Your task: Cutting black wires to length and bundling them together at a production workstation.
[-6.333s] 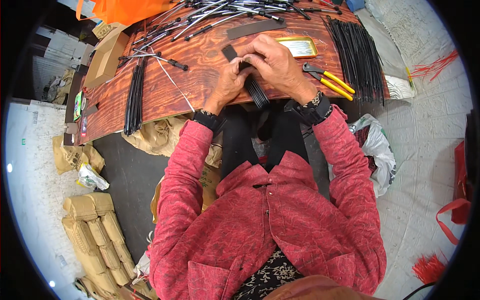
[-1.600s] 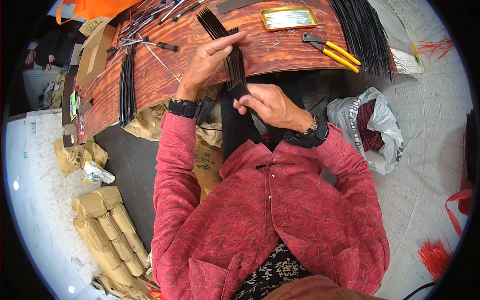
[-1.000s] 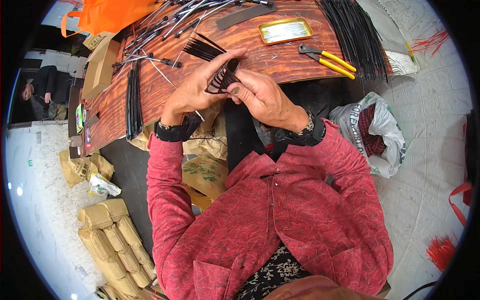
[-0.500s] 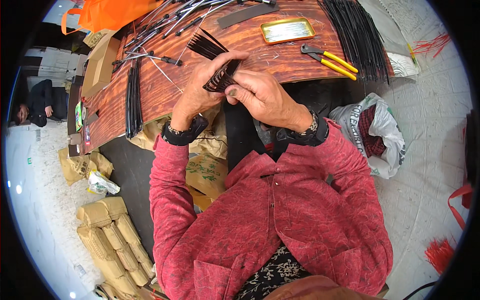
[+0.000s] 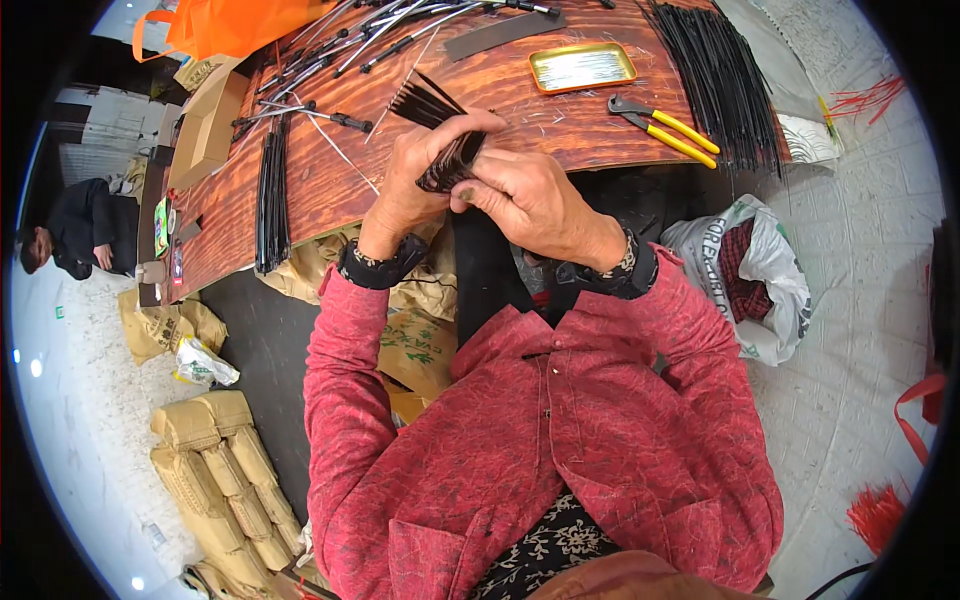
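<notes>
At the near edge of the surface, left hand and right hand clamp black strips together, seemingly bunching them; the next move likely needs a steady grip.

Fingers curled, forearms angled inward

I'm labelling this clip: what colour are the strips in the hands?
The strips are black, seen best in the head view.

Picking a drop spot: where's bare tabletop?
Table bare between cardboard box and smaller black bundle; mostly bare between right hand and pliers, below the tin. Crowded: far edge, metal rods; right end, larger black bundle.
</notes>
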